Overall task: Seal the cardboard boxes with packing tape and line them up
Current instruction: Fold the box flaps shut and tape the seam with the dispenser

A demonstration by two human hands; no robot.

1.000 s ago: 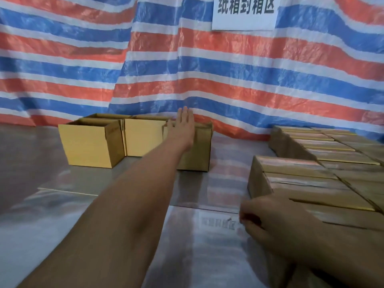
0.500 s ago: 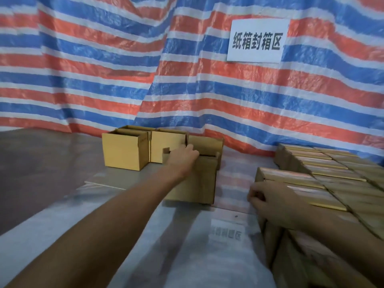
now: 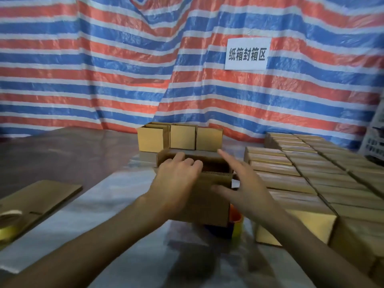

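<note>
An open brown cardboard box (image 3: pixel 209 206) is close in front of me, held above the table. My left hand (image 3: pixel 176 183) grips it, fingers curled over its near rim into the opening. My right hand (image 3: pixel 245 188) hovers at the box's right side with fingers spread and straight, thumb by the front face. Three open boxes (image 3: pixel 180 140) stand in a row at the far edge. A colourful tape dispenser (image 3: pixel 235 223) peeks out below the held box, mostly hidden.
Several sealed boxes (image 3: pixel 291 183) lie packed in rows on the right. Flat cardboard (image 3: pixel 41 196) and a tape roll (image 3: pixel 8 217) lie at the left. A striped tarp with a white sign (image 3: pixel 246 54) hangs behind. A white crate (image 3: pixel 374 142) sits far right.
My left hand has pulled one box from the far row toward me. My right hand left the sealed boxes and came up beside it, fingers spread.
</note>
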